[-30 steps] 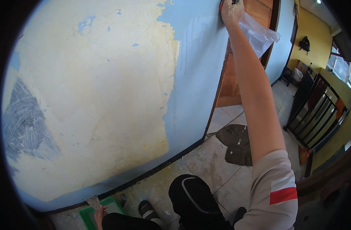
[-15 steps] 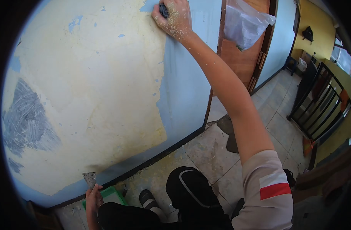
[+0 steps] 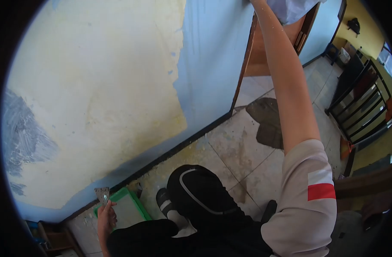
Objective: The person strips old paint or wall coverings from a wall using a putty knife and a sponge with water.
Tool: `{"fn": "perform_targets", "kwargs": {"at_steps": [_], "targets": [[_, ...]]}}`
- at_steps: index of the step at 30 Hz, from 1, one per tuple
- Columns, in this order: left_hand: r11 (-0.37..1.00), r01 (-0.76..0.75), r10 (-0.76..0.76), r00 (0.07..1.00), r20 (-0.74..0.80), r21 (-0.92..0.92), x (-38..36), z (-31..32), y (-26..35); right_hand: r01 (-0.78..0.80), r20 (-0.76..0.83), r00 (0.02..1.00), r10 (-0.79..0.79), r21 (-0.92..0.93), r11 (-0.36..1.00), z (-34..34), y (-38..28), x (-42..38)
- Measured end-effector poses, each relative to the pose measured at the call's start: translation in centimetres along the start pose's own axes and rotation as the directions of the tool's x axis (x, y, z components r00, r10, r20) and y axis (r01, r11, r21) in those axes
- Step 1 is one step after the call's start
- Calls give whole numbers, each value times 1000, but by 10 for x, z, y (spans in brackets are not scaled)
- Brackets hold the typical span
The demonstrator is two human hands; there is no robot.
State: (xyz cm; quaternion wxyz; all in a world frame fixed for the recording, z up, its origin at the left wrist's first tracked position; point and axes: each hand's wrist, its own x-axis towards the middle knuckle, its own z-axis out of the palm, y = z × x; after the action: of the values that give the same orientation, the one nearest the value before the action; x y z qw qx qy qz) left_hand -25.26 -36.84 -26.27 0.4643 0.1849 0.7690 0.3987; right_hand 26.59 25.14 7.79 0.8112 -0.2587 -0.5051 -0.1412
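Low at the left, my left hand [image 3: 107,217] is closed on a scraper [image 3: 102,194], its flat blade pointing up beside the wall. A green-rimmed tray [image 3: 141,204] lies on the floor just right of that hand. My right arm [image 3: 290,81] stretches up past the door frame, and the hand itself is cut off by the top edge of the view. The wall [image 3: 119,85] shows a large pale yellowish area with a ragged edge against light blue paint [image 3: 209,64], and a grey smeared patch [image 3: 24,132] at the left.
A dark cloth [image 3: 268,122] lies on the tiled floor [image 3: 230,150] near the doorway. A plastic bag [image 3: 290,10] hangs by the brown door [image 3: 260,55]. Black railings [image 3: 367,107] stand at the right. A wooden shelf [image 3: 56,235] is at the lower left. My knees and sandalled foot are below.
My right hand has left the wall, moving up and right out of view. The view has shifted, showing more of the tray and dark cloth. My left hand still holds the scraper.
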Motion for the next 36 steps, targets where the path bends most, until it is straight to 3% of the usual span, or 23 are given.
{"fn": "perform_targets", "kwargs": {"at_steps": [1,3,4,5,6,8,10,11,13,15,19,24,26,33,35,36], "targets": [[1000,-9,9,999,43,1,11,8,1,19,57,998,-17,-35,999,-15,-1,-27],[999,9,-15,993,117,52,46,10,1,107,5,994,-107,-98,989,-37,8,-89],[998,24,-31,992,120,61,48,21,16,126,81,991,-104,-342,931,-54,12,-118],[981,39,-64,990,125,190,45,36,36,117,43,993,-109,-392,913,-62,14,-148],[948,47,-91,988,126,314,44,44,48,76,120,992,-26,-435,897,-75,7,-170],[923,60,-131,978,163,381,46,46,53,78,151,988,-12,-438,896,-86,6,-194],[905,31,-135,967,218,423,55,51,58,163,20,986,-164,-269,949,-79,14,-202],[890,-8,-124,958,258,456,59,49,56,138,67,990,-124,-266,954,-81,12,-203],[881,-87,-70,948,310,465,65,59,63,69,50,997,-58,-249,966,-78,9,-201],[875,-3,-154,946,284,484,61,71,73,-17,70,997,33,-218,976,-81,-1,-199],[797,-83,-181,912,368,598,60,86,87,-108,156,980,125,-114,988,-89,-11,-193],[780,-159,-171,876,450,606,57,109,94,1,181,983,4,-25,1000,-76,-28,-173],[795,-185,-149,864,481,577,55,111,93,116,165,981,-106,-49,992,-61,-37,-152],[800,-214,-126,854,505,561,47,115,84,287,100,954,-281,-49,957,-11,-59,-39],[793,-238,-114,846,520,560,46,114,86,-55,126,991,46,68,996,4,-50,-4],[803,-232,-109,848,518,549,46,114,88,-54,124,991,45,68,996,8,-48,11]]}}
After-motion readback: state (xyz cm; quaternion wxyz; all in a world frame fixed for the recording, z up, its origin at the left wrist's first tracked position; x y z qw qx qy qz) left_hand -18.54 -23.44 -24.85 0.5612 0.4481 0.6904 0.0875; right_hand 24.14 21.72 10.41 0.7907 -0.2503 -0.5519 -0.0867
